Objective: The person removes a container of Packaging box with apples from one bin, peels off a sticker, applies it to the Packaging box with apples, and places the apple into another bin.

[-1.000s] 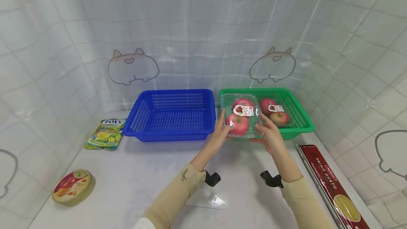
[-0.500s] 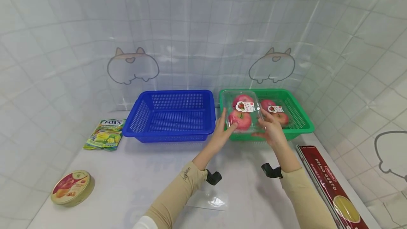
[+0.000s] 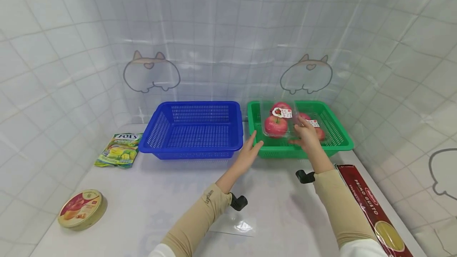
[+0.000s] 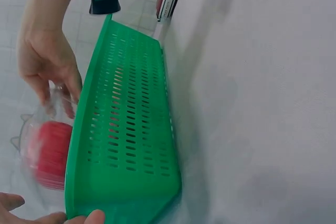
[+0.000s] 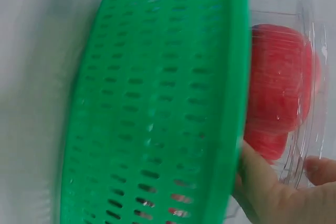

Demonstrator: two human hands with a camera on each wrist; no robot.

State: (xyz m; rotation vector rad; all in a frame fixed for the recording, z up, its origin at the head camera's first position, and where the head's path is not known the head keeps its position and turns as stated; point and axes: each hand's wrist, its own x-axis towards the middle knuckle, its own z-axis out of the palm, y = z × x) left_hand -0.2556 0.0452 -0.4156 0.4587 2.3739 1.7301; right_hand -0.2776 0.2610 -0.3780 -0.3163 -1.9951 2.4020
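A clear plastic pack of apples (image 3: 276, 126) with a white label hangs over the left part of the green basket (image 3: 285, 153). My right hand (image 3: 308, 136) grips its right edge, thumb on one face and fingers on the other, as the right wrist view shows with the apple pack (image 5: 278, 77). My left hand (image 3: 248, 153) is apart from the pack, fingers spread at the basket's front left corner. In the left wrist view, left fingertips (image 4: 96, 217) lie right at the green rim. A second apple pack (image 3: 319, 133) sits in the basket's right part, partly hidden by my right hand.
A blue basket (image 3: 196, 155) stands just left of the green one. A green candy bag (image 3: 119, 150) and a round tin (image 3: 80, 210) lie to the left. A red spaghetti pack (image 3: 365, 199) lies along the right side, near my right forearm.
The apple pack has moved back and to the right over the green basket. My left hand has let go of it, while my right hand keeps its hold.
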